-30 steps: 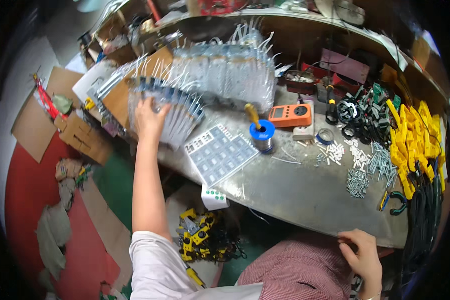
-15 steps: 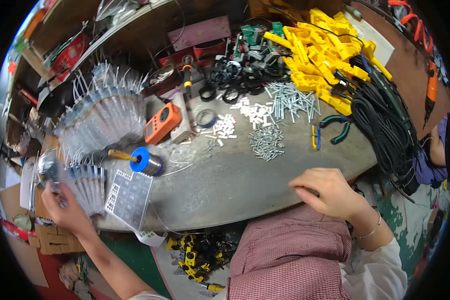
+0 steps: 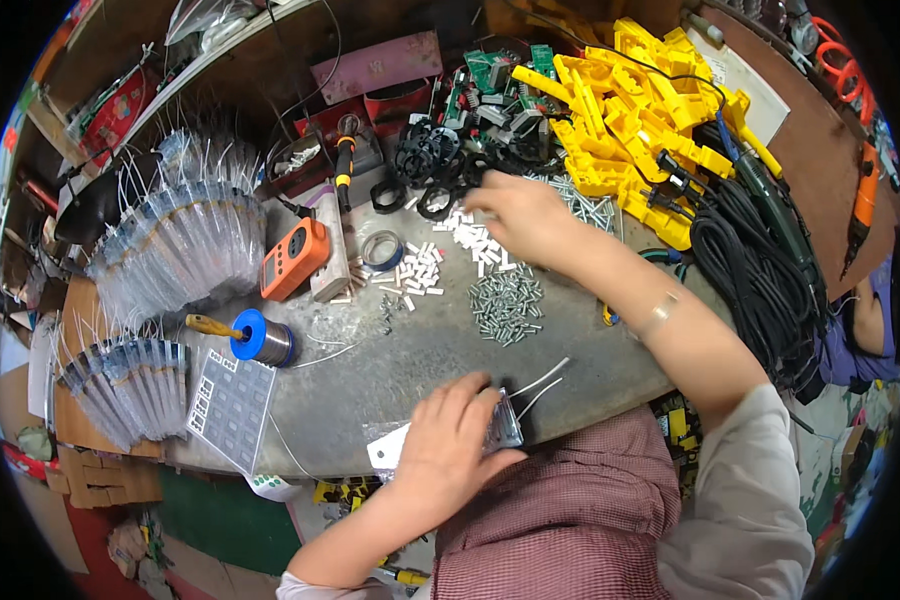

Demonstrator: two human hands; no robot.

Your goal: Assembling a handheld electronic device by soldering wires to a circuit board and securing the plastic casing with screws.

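Observation:
At the front edge of the bench, my left hand (image 3: 447, 440) is closed over a clear plastic packet (image 3: 505, 422). Two white wires stick out of the packet's right end, and a pale flap shows at its left; the palm hides the middle. My right hand (image 3: 530, 218) is stretched across the bench, fingers bent and apart. Its fingertips are beside the black plastic rings (image 3: 436, 204) and over the edge of the short white tubes (image 3: 470, 242); I see nothing held in it. Nearer me than that hand lies a heap of small screws (image 3: 506, 304).
Longer screws (image 3: 588, 205) and yellow plastic housings (image 3: 630, 110) are heaped behind my right arm, with coiled black cables (image 3: 740, 260) to the right. At left stand an orange meter (image 3: 295, 258), a solder spool (image 3: 262, 338) and rows of bagged wired parts (image 3: 175, 240).
My left hand has come from the bagged parts at far left to the bench's front edge with a packet. My right hand has left the front edge and reached to the piles farther back.

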